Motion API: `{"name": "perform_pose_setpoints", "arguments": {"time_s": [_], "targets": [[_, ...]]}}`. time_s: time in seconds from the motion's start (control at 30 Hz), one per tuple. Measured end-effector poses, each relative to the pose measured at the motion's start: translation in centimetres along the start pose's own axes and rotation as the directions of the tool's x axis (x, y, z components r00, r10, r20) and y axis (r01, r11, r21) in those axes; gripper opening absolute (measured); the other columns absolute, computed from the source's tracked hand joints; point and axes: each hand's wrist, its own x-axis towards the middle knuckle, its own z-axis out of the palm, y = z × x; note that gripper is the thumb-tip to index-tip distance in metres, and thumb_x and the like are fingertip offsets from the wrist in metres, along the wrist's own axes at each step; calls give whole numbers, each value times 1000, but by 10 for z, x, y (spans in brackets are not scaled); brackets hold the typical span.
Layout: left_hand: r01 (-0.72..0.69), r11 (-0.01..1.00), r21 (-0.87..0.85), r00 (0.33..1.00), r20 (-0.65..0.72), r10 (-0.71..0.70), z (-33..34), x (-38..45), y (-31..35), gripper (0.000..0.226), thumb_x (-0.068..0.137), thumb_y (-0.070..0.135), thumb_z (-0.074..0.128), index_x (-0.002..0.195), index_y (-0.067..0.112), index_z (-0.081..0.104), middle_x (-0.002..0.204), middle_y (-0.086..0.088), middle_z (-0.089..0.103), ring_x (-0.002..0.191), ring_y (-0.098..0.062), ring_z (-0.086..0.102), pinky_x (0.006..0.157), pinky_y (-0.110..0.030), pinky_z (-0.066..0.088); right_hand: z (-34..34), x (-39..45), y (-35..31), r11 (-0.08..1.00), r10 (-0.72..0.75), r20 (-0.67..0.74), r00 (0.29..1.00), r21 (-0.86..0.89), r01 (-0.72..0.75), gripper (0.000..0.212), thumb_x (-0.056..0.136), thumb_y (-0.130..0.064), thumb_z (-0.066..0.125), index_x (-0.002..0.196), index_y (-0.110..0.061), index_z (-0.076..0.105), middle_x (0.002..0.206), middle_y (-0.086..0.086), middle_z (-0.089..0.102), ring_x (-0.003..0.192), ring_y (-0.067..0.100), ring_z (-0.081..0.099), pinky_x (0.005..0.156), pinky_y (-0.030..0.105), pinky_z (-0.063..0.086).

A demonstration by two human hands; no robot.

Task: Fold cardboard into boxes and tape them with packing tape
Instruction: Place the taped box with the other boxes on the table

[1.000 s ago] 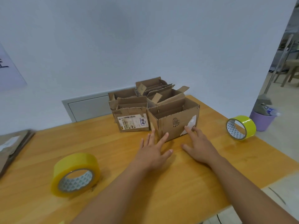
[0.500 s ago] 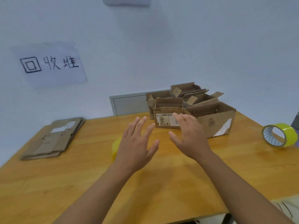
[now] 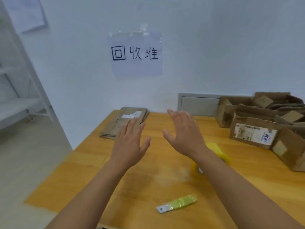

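Above the bench (image 3: 92, 162), short of the flat cardboard stack (image 3: 123, 124), the left hand (image 3: 130, 146) and right hand (image 3: 184, 134) hover released, fingers spread, grasping nothing. The stack lies at the far corner under the wall sign (image 3: 136, 53); the folded boxes (image 3: 264, 123) stand well to the stack's right, and the yellow tape roll (image 3: 219, 152) lies between stack and boxes, partly behind the right wrist. The step looks like fetching a fresh blank: next, reach to the stack and lift only its top sheet.

Left hand (image 3: 130, 146), right hand (image 3: 184, 134) — raised side by side, fingers straight, holding nothing.
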Motion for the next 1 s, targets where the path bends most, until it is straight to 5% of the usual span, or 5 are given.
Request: {"name": "perform_pose_setpoints", "arguments": {"time_s": [0.2,0.33,0.57,0.83,1.0], "targets": [[205,977,55,960,182,-212,37,6,-83,60,98,49,45,151,25,31,163,-4,18,150,-23,9,122,-39,12,77,26,-49,999,0,195,981,42,-8,68,95,-49,47,155,-28,22,152,2,32,141,21,22,111,41,28],[315,949,16,905,298,-305,68,26,-108,62,95,42,48,152,26,29,164,-2,15,151,-23,10,123,-41,15,129,28,-49,994,99,421,902,8,-113,71,96,-52,44,156,-31,11,159,4,21,146,24,14,115,43,25],[257,966,-20,871,437,-222,112,55,-114,69,93,54,42,155,32,19,166,-3,9,151,-23,5,122,-45,4,168,22,-36,986,164,594,788,-93,-135,68,97,-62,28,156,-31,10,163,6,12,149,28,6,119,48,10],[172,973,156,955,215,-203,125,56,-113,46,97,58,38,132,33,54,131,0,53,125,-25,45,105,-45,27,170,20,-34,987,159,585,795,-86,-135,66,96,-63,26,153,-32,20,162,6,12,149,27,4,118,48,5],[146,989,-29,986,-74,-148,114,53,-112,50,102,40,24,104,17,68,88,-2,64,82,-28,61,77,-40,43,172,21,-34,986,163,563,811,-71,-149,65,94,-64,28,151,-33,25,161,6,15,148,28,7,117,48,8]]}}
